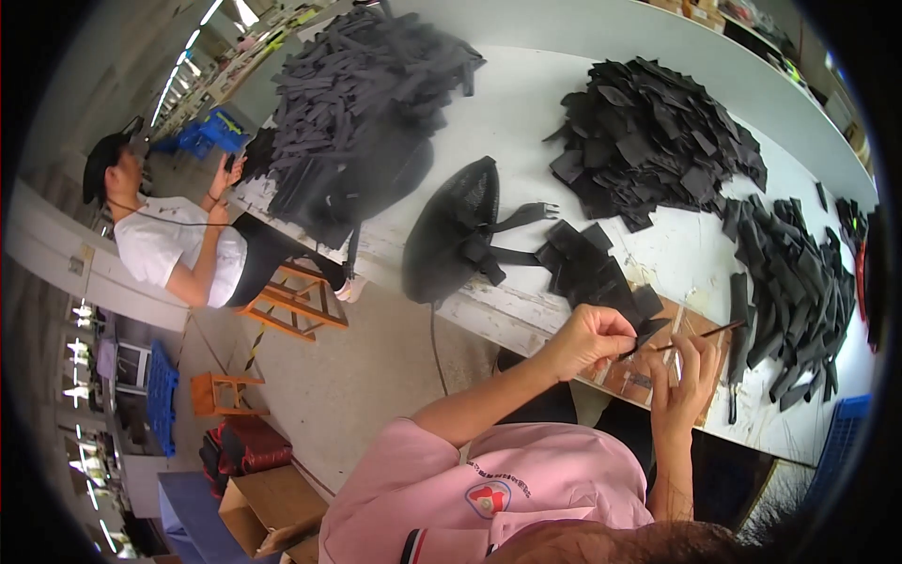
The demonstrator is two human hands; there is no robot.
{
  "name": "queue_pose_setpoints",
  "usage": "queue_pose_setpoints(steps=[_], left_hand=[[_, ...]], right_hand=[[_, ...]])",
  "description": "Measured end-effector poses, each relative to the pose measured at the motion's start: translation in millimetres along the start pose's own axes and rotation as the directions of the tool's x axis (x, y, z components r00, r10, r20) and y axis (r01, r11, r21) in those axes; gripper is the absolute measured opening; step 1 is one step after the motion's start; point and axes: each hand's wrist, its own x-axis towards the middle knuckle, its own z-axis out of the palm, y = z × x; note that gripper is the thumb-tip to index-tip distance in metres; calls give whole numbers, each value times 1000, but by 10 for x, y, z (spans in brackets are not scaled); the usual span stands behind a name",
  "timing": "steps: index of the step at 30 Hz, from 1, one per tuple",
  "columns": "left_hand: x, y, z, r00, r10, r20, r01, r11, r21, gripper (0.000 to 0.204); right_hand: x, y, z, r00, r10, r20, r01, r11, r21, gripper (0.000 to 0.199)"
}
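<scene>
Thumb and fingers of my left hand (594,344) are pinched on a small black fabric piece (650,329). My right hand (684,383) is beside it, with a thin dark stick-like tool (722,329) between its fingers; the tool's exact kind is not clear. Both hands are over a brown board (628,380) at the table's near edge. Just beyond my left hand lies a loose stack of flat black pieces (587,268). Left of that stack rests a black mesh piece (451,235) with a strap and buckle (528,216) attached.
A large heap of black strips (362,85) covers the far left of the white table (517,85). Black squares (658,132) are piled at the back, and folded black pieces (789,291) at the right. On the left, another person (183,226) sits on a wooden stool (296,305).
</scene>
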Motion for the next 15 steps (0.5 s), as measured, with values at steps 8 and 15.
queue_pose_setpoints(steps=[8, 15], left_hand=[[-44, -309, 359, 640, 766, -67, -430, 428, 795, 7], [39, -267, 246, 955, 178, -238, -207, 973, -99, 18]], right_hand=[[-111, 42, 216, 889, 341, 305, -455, 728, 513, 7], [-252, 205, 405, 921, 341, 187, -385, 869, 311, 7]])
